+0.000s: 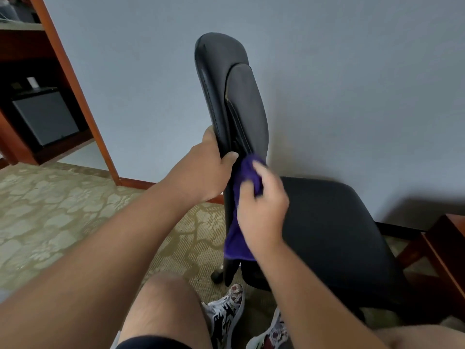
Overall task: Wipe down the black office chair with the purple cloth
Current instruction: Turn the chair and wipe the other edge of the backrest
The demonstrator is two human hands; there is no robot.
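A: Where was the black office chair (251, 109) in the shot?

B: It filled the centre and the right. Its backrest (216, 71) rose from the middle towards the top of the frame, seen almost edge-on, and its seat (332, 235) spread across the right half, close to the pale wall (352, 71).

A: And the hands?

B: The left hand (211, 170), coming in from the lower left, gripped the edge of the backrest at the centre of the frame. Its thumb lay on the near face and its fingers curled round the far side.

A: The right one?

B: The right hand (264, 207) was just below and to the right of the left. It was closed on the purple cloth (236, 238), with the fingers bunching the upper part of it against the lower backrest.

A: Did the cloth hang free at all?

B: Yes. From the hand it trailed down along the backrest towards the lower centre, and its bottom hem ended just above the chair's base. The hand was a little blurred, so I couldn't tell how each finger lay.

A: What else showed?

B: There was patterned carpet (63, 222) across the left and lower middle. A wooden cabinet (75, 79) stood in the upper left with a dark box (45, 117) inside it. A dark wooden furniture piece (445, 248) sat at the right edge. The person's bare knees and patterned shoes (226, 313) were at the bottom, beside the chair's base.
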